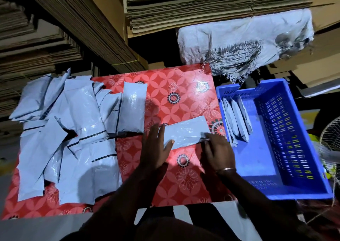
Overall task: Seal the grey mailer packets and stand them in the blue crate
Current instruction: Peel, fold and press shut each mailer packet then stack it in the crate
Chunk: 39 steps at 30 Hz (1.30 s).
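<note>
A grey packet (184, 133) was laid flat on the desk (165, 93), under and between the fingers of both hands. The left hand (156, 148) was pressed on the packet's left end with its fingers (160, 132) held straight and flat and the thumb laid along the near edge. The right hand (217, 152) was set at the packet's right end; its fingers (209, 137) were curled down onto that end, though whether the edge was pinched or only pressed could not be told. A bangle (226, 169) was worn on the right wrist.

Just right of the right fingers, the blue crate (294, 191) was placed against the desk's edge, with several packets (237, 119) stood on edge along its left wall. Well left of the left fingers, a loose pile of packets (70, 134) was spread over the desk, and one filled packet (132, 108) was laid beyond the left fingertips. The desk was covered by a red flowered cloth. Beyond the fingers, flattened cardboard (202, 7) was stacked, and a torn white sack (244, 44) was hung over the far corner.
</note>
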Motion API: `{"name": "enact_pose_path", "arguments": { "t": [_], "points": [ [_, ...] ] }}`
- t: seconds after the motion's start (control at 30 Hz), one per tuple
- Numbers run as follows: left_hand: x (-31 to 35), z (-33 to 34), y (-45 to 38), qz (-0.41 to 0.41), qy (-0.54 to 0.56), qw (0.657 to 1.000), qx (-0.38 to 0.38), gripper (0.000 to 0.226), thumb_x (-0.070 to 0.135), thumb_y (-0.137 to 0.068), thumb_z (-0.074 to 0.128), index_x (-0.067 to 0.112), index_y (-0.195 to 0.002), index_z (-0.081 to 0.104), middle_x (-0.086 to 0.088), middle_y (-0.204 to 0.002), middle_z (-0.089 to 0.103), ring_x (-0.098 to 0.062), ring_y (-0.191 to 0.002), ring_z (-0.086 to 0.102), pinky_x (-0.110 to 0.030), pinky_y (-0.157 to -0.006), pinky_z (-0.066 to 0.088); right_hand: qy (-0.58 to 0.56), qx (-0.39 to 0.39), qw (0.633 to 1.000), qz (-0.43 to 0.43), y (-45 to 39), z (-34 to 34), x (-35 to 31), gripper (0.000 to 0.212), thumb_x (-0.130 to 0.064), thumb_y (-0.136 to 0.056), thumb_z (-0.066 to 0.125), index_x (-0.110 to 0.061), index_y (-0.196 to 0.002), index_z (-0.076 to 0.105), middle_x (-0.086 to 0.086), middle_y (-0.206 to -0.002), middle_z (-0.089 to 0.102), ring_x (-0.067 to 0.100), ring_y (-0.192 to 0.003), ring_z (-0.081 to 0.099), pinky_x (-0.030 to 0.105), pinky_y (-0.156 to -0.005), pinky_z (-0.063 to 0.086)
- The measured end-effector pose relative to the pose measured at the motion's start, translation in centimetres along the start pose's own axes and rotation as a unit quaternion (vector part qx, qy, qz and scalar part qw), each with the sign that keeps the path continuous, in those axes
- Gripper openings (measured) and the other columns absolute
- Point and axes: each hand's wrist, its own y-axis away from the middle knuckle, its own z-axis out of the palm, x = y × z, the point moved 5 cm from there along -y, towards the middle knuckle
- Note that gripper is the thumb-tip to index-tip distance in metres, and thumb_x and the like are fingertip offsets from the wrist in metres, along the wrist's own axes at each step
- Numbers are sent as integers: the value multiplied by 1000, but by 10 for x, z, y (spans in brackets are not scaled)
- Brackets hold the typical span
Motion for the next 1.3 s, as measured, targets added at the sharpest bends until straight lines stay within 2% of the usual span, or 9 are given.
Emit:
{"name": "enact_pose_path", "arguments": {
  "t": [0.23,0.37,0.47,0.53,0.7,0.87,1.0,1.13,1.3],
  "points": [
    [16,11,-28,-1,67,996,-59,80,50,-77,69,5,-141,54,-19,-130,63,-40,-119,60,-51,-97,52,-289,-139,933,166,24,43,-32,54,-37,-95,66,-17,-143,53,-3,-136,57,11,-127,52,30,-109,40],
    [44,19,-29,17,117,990,-71,61,49,-72,76,12,-119,65,-12,-107,64,-34,-105,59,-40,-87,45,-309,-96,924,205,23,33,-27,45,-29,-97,66,-15,-138,52,1,-119,54,9,-115,51,25,-103,39],
    [82,21,-30,29,219,973,-73,50,41,-76,75,11,-114,66,-5,-103,66,-27,-97,62,-42,-85,49,-426,-24,872,240,22,9,-12,41,-24,-98,64,-22,-137,51,-5,-132,53,-13,-121,48,5,-98,36],
    [118,22,-31,37,307,947,-83,51,29,-75,77,16,-122,62,2,-112,64,-21,-102,62,-48,-85,53,-468,30,841,270,21,-8,12,44,-25,-97,65,-25,-139,53,-5,-142,52,-1,-128,51,13,-102,41],
    [217,43,-47,45,435,884,-163,94,8,-77,81,25,-156,31,23,-141,51,-18,-126,61,-46,-94,59,-368,83,893,246,4,-64,89,60,-55,-90,57,-32,-145,49,-8,-144,53,19,-134,50,47,-114,40],
    [294,80,-81,56,413,865,-281,108,-1,-89,74,24,-163,0,-1,-131,56,-9,-85,66,-16,-72,53,-318,89,911,249,-14,-97,168,60,-52,-91,56,-24,-144,52,-5,-137,56,17,-130,53,44,-111,42],
    [324,124,-114,17,390,861,-325,96,-1,-93,70,20,-164,9,-5,-138,52,-11,-112,56,-18,-88,48,-325,60,903,276,-37,-92,235,42,-20,-100,61,-10,-141,56,2,-138,58,-2,-119,52,7,-101,38],
    [335,174,-150,-49,369,865,-336,84,9,-94,69,16,-163,22,-20,-147,49,-25,-117,61,-33,-101,49,-329,34,900,283,-71,-66,288,39,-26,-100,58,-13,-136,61,1,-132,63,8,-118,58,27,-103,43],
    [328,219,-186,-29,244,904,-349,65,17,-95,64,-1,-153,40,-30,-144,48,-34,-125,57,-38,-102,47,-353,2,883,310,-107,-18,325,33,-12,-103,54,-19,-134,60,1,-134,59,12,-123,52,21,-109,37]
  ]
}}
